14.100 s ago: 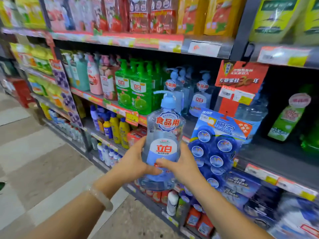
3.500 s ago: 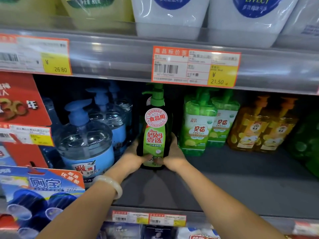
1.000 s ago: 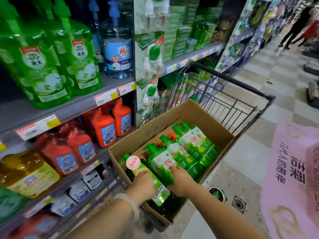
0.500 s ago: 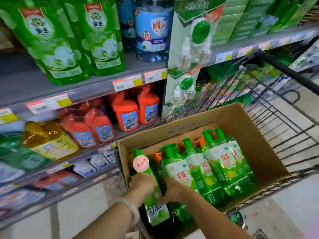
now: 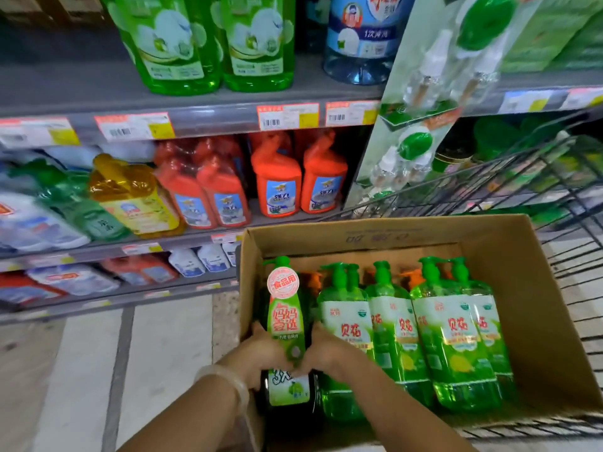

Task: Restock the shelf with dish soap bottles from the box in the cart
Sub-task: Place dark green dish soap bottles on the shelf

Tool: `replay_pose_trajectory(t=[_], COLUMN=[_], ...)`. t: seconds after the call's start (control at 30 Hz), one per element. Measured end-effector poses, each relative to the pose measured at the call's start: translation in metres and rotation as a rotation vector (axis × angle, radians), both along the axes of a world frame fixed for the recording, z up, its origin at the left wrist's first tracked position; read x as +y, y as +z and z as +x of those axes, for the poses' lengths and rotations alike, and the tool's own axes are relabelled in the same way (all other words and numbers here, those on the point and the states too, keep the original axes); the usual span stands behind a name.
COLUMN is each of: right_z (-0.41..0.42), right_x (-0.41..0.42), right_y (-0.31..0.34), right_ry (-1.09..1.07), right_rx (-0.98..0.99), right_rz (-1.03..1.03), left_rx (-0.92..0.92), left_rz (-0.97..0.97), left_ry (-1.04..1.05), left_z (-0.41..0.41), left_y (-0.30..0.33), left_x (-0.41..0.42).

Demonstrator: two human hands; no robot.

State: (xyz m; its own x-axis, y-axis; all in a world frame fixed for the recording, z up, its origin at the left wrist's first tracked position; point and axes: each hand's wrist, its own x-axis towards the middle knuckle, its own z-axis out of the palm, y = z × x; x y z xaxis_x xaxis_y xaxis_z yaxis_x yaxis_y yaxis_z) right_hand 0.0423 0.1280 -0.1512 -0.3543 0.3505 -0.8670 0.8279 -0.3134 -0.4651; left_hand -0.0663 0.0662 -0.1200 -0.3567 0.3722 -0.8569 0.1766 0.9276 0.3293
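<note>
Both hands are gripping one dark dish soap bottle [image 5: 286, 324] at the box's near-left corner. The left hand [image 5: 261, 355] is wrapping its fingers around the bottle's left flank, thumb lying across the front label; the right hand [image 5: 321, 353] is doing the same on the right flank. The two thumbs are nearly meeting over the lower part of the green label. A pale bracelet [image 5: 228, 383] is sitting on the left wrist.

The bottle is standing upright inside the cardboard box [image 5: 528, 288], pump head up, a round pink tag hanging at its neck. Whether its base is resting on the box floor cannot be told.

Just beside it, toward the box's right wall, a row of light green pump bottles [image 5: 447, 337] is lying packed side by side, labels facing up, touching one another. Orange pump heads are showing behind them near the far wall.

The box is sitting in a wire cart [image 5: 554, 177], its left wall close to the shelving.

The shelf [image 5: 208, 115] is carrying large green bottles [image 5: 169, 44] and a blue bottle [image 5: 362, 37] along its front edge. The tier below is holding orange bottles [image 5: 277, 184] and a yellow bottle [image 5: 130, 197].
</note>
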Motion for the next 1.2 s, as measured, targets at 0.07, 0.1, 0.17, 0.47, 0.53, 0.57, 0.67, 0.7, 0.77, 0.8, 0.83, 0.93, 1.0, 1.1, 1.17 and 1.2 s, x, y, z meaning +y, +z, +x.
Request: replay_pose_trajectory(t=[0.07, 0.1, 0.17, 0.47, 0.53, 0.57, 0.67, 0.7, 0.77, 0.8, 0.83, 0.93, 1.0, 1.1, 1.17, 1.2], right_z=[0.001, 0.002, 0.005, 0.011, 0.0, -0.009, -0.044, -0.059, -0.091, -0.109, -0.127, -0.186, -0.225, -0.281, -0.315, -0.331], right_x=[0.0, -0.002, -0.007, -0.018, -0.021, -0.024, -0.041, -0.05, -0.069, -0.08, -0.091, -0.131, -0.159, -0.201, -0.227, -0.238], right_y=[0.002, 0.004, 0.011, 0.108, 0.134, 0.148, 0.182, 0.191, 0.208, 0.215, 0.221, 0.239, 0.247, 0.254, 0.257, 0.258], right_ry=[-0.021, -0.052, -0.11, -0.119, -0.102, -0.095, -0.059, -0.044, -0.008, 0.012, 0.032, 0.079, 0.1, 0.137, 0.167, 0.188], right_rx=[0.014, 0.033, 0.072, 0.407, 0.451, 0.48, 0.626, 0.669, 0.728, 0.753, 0.778, 0.847, 0.9, 0.952, 0.974, 0.995], right_rz=[-0.013, -0.021, -0.023, 0.297, 0.411, 0.454, 0.555, 0.593, 0.655, 0.676, 0.69, 0.717, 0.705, 0.686, 0.698, 0.716], left_rx=[-0.063, -0.087, -0.099, -0.113, -0.105, -0.106, -0.076, -0.045, 0.012, 0.051, 0.096, 0.205, 0.271, 0.359, 0.406, 0.417], left_rz=[0.015, 0.015, 0.057, 0.556, 0.679, 0.757, 0.942, 0.974, 1.048, 1.074, 1.088, 1.145, 1.178, 1.205, 1.224, 1.232], left_ry=[0.08, 0.106, 0.13, 0.132, 0.143, 0.157, 0.174, 0.172, 0.192, 0.202, 0.211, 0.264, 0.298, 0.346, 0.389, 0.408], left_z=[0.001, 0.002, 0.005, -0.004, -0.015, -0.023, -0.059, -0.074, -0.108, -0.126, -0.143, -0.196, -0.23, -0.276, -0.303, -0.316], left_y=[0.002, 0.004, 0.006, 0.063, 0.086, 0.097, 0.131, 0.142, 0.161, 0.169, 0.178, 0.198, 0.207, 0.217, 0.222, 0.224], left_x=[0.002, 0.002, -0.002, -0.03, -0.036, -0.041, -0.064, -0.076, -0.102, -0.117, -0.132, -0.182, -0.217, -0.267, -0.297, -0.309])
